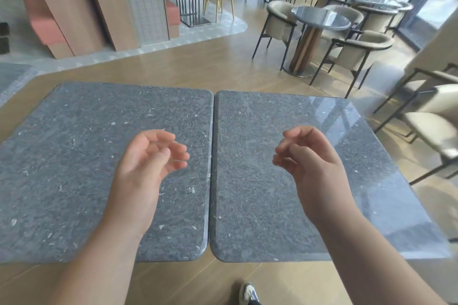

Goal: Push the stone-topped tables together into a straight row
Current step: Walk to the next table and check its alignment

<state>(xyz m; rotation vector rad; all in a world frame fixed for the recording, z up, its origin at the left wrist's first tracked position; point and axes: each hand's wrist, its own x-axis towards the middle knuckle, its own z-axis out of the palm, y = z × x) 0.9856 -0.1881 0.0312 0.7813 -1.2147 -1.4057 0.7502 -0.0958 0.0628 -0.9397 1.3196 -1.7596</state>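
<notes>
Two dark grey speckled stone-topped tables stand side by side in front of me, long edges touching along a thin seam. The left table (74,156) sits slightly farther forward than the right table (260,193), so their near and far ends are a little offset. My left hand (148,163) hovers above the left top, palm turned inward, fingers loosely curled, holding nothing. Above the right top hangs my right hand (312,163), fingers also loosely curled and empty. Neither hand touches the stone.
A round grey table (319,17) with beige armchairs (359,54) stands at the back right. More chairs (436,126) line the right side close to the right table. Wooden planters (74,17) stand back left. My shoe (247,292) shows on the wood floor below.
</notes>
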